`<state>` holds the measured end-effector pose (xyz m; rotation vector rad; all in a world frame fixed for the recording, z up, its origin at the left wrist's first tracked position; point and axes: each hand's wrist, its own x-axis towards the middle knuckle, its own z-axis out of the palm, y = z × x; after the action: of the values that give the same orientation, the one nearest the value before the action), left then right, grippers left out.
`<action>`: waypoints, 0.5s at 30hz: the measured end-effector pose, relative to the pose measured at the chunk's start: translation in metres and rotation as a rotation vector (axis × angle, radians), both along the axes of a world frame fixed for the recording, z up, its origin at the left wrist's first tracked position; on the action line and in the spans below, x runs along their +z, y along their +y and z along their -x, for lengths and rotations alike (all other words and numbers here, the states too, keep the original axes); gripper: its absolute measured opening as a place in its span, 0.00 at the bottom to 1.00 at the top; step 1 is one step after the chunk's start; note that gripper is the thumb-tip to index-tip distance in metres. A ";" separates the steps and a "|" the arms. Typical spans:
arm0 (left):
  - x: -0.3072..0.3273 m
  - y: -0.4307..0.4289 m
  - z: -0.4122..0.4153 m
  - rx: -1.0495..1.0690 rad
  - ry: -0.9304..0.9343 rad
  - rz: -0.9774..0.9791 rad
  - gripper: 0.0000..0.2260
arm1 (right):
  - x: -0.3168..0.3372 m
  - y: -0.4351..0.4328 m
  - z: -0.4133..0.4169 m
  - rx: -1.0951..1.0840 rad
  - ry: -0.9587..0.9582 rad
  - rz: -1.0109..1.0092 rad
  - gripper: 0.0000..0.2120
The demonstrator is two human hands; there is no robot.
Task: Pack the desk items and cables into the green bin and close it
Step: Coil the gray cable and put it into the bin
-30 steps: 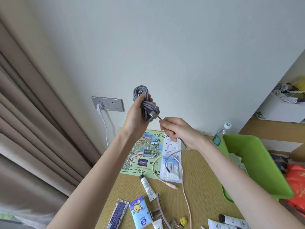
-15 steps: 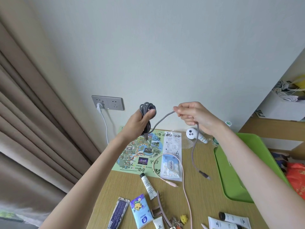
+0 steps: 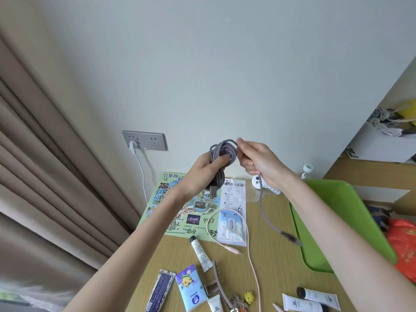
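My left hand (image 3: 203, 168) grips a coil of grey braided cable (image 3: 222, 152) held up above the desk, with a USB plug hanging below the palm. My right hand (image 3: 256, 162) pinches the same cable's free strand at the top of the coil. The loose tail hangs down from that hand, its blurred plug end over the green bin (image 3: 342, 212) at the right. A pink cable (image 3: 248, 244) lies looped on the wooden desk (image 3: 274, 262).
On the desk lie a colourful map sheet (image 3: 171, 208), a wipes packet (image 3: 231, 228), several tubes, a tissue pack (image 3: 191, 287), a hair claw, keys and a white device (image 3: 257, 182). A wall socket (image 3: 144, 140) holds a white plug. Curtains hang left; a red bag (image 3: 403, 246) sits right.
My right hand has swung the free strand back in to the top of the coil, making another wrap. The hanging tail is shorter and its plug swings over the bin.
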<state>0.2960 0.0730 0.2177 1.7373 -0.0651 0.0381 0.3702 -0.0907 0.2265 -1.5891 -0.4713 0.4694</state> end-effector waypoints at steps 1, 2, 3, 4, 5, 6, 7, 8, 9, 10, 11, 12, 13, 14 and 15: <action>0.002 -0.001 0.000 0.029 -0.007 0.038 0.11 | -0.003 0.001 0.001 0.023 0.004 -0.008 0.17; 0.003 -0.001 -0.001 0.055 -0.013 0.072 0.11 | -0.005 0.004 0.003 0.045 0.004 -0.016 0.17; 0.004 -0.002 -0.001 0.077 -0.024 0.100 0.11 | -0.007 0.006 0.005 0.060 0.002 -0.019 0.18; 0.005 -0.004 -0.002 0.097 -0.038 0.125 0.11 | -0.009 0.010 0.007 0.070 0.001 -0.015 0.18; 0.006 -0.005 -0.002 0.113 -0.052 0.152 0.12 | -0.011 0.013 0.009 0.079 0.001 -0.007 0.18; 0.007 -0.007 -0.003 0.129 -0.060 0.177 0.12 | -0.013 0.017 0.011 0.088 0.003 0.001 0.18; 0.008 -0.007 -0.004 0.142 -0.063 0.197 0.15 | -0.015 0.021 0.013 0.097 0.009 0.006 0.18; 0.009 -0.008 -0.005 0.156 -0.059 0.208 0.18 | -0.017 0.024 0.015 0.103 0.021 0.005 0.18; 0.009 -0.008 -0.005 0.173 -0.054 0.214 0.20 | -0.018 0.026 0.017 0.109 0.034 0.001 0.18; 0.008 -0.008 -0.006 0.193 -0.051 0.220 0.21 | -0.019 0.028 0.018 0.118 0.045 -0.001 0.18; 0.008 -0.008 -0.007 0.214 -0.049 0.230 0.20 | -0.019 0.029 0.019 0.133 0.049 0.006 0.18; 0.008 -0.007 -0.008 0.239 -0.043 0.244 0.19 | -0.019 0.028 0.020 0.151 0.044 0.024 0.18; 0.009 -0.005 -0.008 0.262 -0.037 0.257 0.17 | -0.019 0.027 0.021 0.168 0.031 0.055 0.18; 0.009 -0.003 -0.009 0.272 -0.032 0.262 0.15 | -0.018 0.026 0.021 0.178 0.011 0.097 0.19; 0.010 0.000 -0.009 0.268 -0.029 0.259 0.14 | -0.016 0.023 0.021 0.181 -0.015 0.142 0.19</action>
<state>0.3045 0.0727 0.2273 1.4769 0.1460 0.2579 0.3493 -0.0673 0.2105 -1.6950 -0.6075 0.6402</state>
